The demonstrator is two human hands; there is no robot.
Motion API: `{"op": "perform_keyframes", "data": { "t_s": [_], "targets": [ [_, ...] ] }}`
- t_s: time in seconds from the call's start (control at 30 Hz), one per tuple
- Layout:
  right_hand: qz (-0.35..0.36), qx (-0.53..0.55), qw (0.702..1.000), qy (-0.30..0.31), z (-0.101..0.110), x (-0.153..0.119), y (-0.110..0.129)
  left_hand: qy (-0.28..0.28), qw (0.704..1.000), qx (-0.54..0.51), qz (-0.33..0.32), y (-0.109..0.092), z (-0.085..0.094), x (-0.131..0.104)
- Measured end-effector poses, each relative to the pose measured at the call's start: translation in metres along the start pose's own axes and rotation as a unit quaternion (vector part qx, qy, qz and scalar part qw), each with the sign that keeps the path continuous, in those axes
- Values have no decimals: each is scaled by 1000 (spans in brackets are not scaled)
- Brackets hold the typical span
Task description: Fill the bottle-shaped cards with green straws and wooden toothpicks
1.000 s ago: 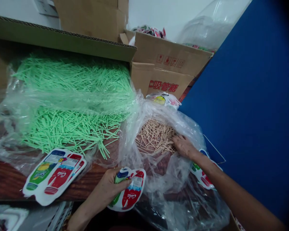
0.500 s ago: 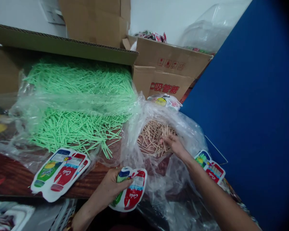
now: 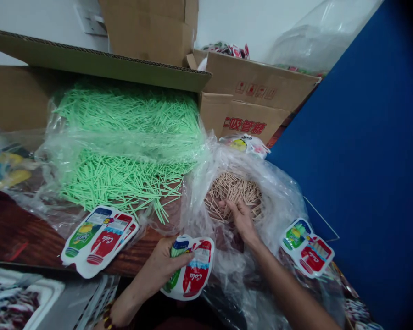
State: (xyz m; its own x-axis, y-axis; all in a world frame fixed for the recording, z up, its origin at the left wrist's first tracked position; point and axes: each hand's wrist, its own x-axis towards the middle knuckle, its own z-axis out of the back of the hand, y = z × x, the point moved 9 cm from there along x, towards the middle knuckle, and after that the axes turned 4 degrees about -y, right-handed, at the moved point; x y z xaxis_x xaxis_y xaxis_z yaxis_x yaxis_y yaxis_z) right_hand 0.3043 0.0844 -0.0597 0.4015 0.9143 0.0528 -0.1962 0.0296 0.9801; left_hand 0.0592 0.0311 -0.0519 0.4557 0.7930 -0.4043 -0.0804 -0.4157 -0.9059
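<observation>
My left hand [image 3: 168,266] grips a bottle-shaped printed pouch [image 3: 196,270] near the table's front edge, thumb across its face. The pouch has a green half and a red cola half, and green sticks show inside the green half. My right hand [image 3: 239,217] reaches into an open clear plastic bag, its fingers pinched among thin brown candy sticks [image 3: 241,187]. How many sticks the fingers hold is hidden. A large heap of thin green candy sticks [image 3: 124,178] spills from a clear bag to the left. More matching pouches [image 3: 99,240] lie stacked before that heap.
Another pouch [image 3: 308,247] with sticks in it lies on the right. Behind stand open cardboard boxes [image 3: 248,110], with a blue panel [image 3: 358,151] to the right. At lower left is a white foam tray [image 3: 51,298]. Loose plastic film [image 3: 234,261] hangs over the table edge.
My right hand has shifted from the right part of the brown sticks to their front edge, fingers lower. My left hand keeps the pouch. The whole view has shifted slightly.
</observation>
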Motion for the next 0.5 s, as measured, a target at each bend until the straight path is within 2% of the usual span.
{"op": "perform_keyframes", "data": {
  "t_s": [0.13,0.27,0.5],
  "targets": [
    [19,8,999,27,-8,-8,-4,3,1000,-2,-5,1,-2,0],
    [6,12,999,41,-13,-13,-10,18,1000,2,-11,-2,-5,-1],
    [18,35,998,42,-12,-16,4,9,1000,16,-18,-4,-5,-3]
  ]
}}
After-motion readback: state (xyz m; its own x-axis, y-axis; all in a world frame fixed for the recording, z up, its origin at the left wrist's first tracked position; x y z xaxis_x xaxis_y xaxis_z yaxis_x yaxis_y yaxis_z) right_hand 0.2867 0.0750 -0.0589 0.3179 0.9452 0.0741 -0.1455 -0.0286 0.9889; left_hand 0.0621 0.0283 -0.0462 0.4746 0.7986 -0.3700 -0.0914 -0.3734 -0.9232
